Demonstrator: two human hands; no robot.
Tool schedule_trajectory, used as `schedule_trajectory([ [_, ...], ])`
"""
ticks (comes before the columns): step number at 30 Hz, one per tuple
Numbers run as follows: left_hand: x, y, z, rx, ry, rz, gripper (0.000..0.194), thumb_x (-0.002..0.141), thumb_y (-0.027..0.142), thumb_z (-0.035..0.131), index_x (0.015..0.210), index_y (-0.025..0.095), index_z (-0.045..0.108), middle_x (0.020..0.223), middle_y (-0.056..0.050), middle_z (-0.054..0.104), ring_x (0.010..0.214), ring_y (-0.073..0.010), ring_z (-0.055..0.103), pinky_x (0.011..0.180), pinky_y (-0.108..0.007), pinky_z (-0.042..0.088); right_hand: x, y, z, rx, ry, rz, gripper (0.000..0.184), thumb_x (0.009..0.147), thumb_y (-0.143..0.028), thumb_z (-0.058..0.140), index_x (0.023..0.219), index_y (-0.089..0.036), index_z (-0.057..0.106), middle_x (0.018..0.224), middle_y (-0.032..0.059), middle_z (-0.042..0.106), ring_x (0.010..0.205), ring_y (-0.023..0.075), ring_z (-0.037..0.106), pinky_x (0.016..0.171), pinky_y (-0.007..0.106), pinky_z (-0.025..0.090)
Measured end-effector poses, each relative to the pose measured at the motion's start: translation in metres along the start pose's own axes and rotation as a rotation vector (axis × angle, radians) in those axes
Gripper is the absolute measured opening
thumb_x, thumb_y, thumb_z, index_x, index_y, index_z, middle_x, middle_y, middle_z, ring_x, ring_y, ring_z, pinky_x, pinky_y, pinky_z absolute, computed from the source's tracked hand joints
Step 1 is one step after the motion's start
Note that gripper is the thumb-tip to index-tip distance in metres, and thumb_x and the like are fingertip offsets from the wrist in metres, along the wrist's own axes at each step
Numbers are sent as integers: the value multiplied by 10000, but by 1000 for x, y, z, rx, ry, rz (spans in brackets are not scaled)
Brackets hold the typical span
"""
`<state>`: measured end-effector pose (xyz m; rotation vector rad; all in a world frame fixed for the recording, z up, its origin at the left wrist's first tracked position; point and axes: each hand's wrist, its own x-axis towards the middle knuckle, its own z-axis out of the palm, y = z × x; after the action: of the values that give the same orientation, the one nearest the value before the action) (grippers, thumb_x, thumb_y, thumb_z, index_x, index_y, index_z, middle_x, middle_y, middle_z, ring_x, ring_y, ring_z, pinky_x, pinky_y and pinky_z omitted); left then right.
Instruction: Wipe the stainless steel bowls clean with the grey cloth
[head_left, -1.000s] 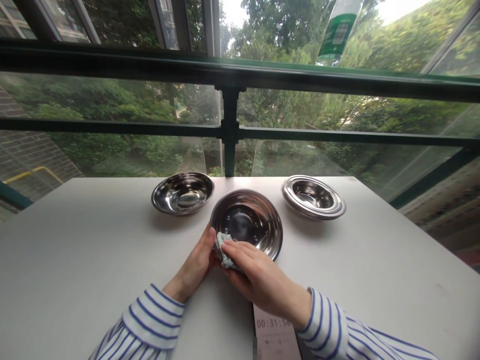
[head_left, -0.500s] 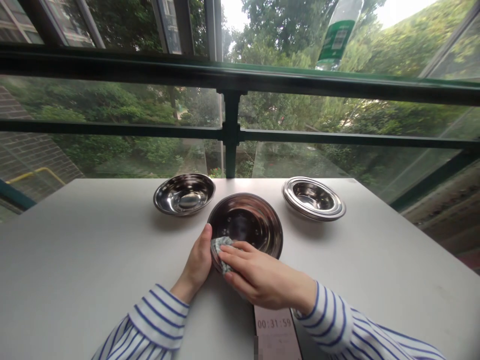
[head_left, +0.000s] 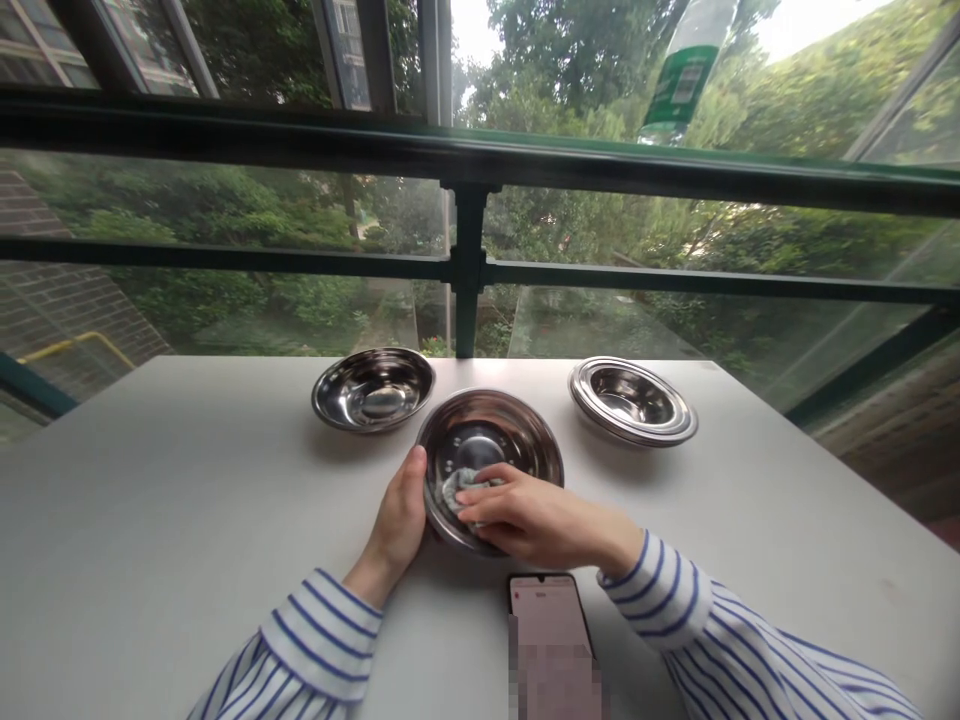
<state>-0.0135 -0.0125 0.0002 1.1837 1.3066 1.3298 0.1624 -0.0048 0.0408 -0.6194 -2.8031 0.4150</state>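
A shiny steel bowl [head_left: 536, 440] is tilted toward me at the middle of the white table. My left hand [head_left: 397, 515] grips its left rim, thumb on the edge and fingers hidden behind the wall. Inside the bowl, my right hand [head_left: 525, 515] presses a crumpled, light grey-green cloth [head_left: 459, 488] against the near left inner wall. Drops or small bright spots show on the bowl's inside around its base. Striped sleeves cover both wrists.
Behind on the left stands another steel bowl [head_left: 373, 390]; at the back right is a stack of steel bowls [head_left: 634, 400]. A phone [head_left: 551, 620] lies on the table [head_left: 187, 500] below my right hand. A green-labelled bottle [head_left: 682, 85] stands on the green railing [head_left: 300, 145].
My right hand and the cloth have moved from the bowl's near left rim down into its inside. More of the phone now shows. The left hand keeps its hold.
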Motion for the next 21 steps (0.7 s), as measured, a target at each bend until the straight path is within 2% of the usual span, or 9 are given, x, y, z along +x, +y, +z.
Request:
schedule_trajectory([
  [1,1,-1,0,-2,3,-1,529,850,513,379,1092,111,623,1110,-97,657,1134,-261,519,1018,-381,314,3,-3,0,24,-23,-38,198,894,-121,423,946,-169,608,1066,30,639,966,122,572,1003,290,363],
  [3,2,-3,-1,-12,-11,-22,553,842,524,387,1105,94,615,1117,-114,654,1148,-269,509,1020,-398,312,12,-4,3,-21,2,-15,193,888,-130,434,967,-167,606,1079,29,631,997,135,557,1001,289,364],
  [7,3,-4,-4,-51,-44,-38,571,841,519,399,1166,83,573,1154,-129,635,1171,-269,492,1014,-398,324,22,11,9,-216,117,212,293,881,-208,458,1149,-140,556,1276,90,523,1179,243,430,985,364,383],
  [10,1,-2,-3,-54,-57,-38,547,853,506,386,1166,102,577,1138,-114,646,1138,-266,520,997,-393,343,16,24,11,-251,165,344,337,888,-193,423,1199,-103,517,1271,160,512,1141,287,446,932,436,404],
  [13,0,0,0,-46,-45,-44,529,849,505,393,1119,105,609,1079,-102,674,1089,-261,555,973,-378,370,14,28,12,-245,183,392,311,889,-173,401,1145,-62,540,1189,209,550,1067,300,492,887,462,406],
  [17,1,0,0,-71,-21,-67,527,817,520,437,1074,105,635,951,-92,713,998,-264,606,905,-375,433,28,19,15,-177,153,285,249,887,-160,414,1055,-73,575,1160,189,569,1023,246,531,927,415,361],
  [21,2,-2,-2,-96,-11,-92,553,801,541,444,1057,92,643,897,-98,720,955,-269,625,880,-386,451,30,8,9,-83,39,77,154,881,-174,466,966,-160,593,1047,53,629,904,133,560,943,285,347],
])
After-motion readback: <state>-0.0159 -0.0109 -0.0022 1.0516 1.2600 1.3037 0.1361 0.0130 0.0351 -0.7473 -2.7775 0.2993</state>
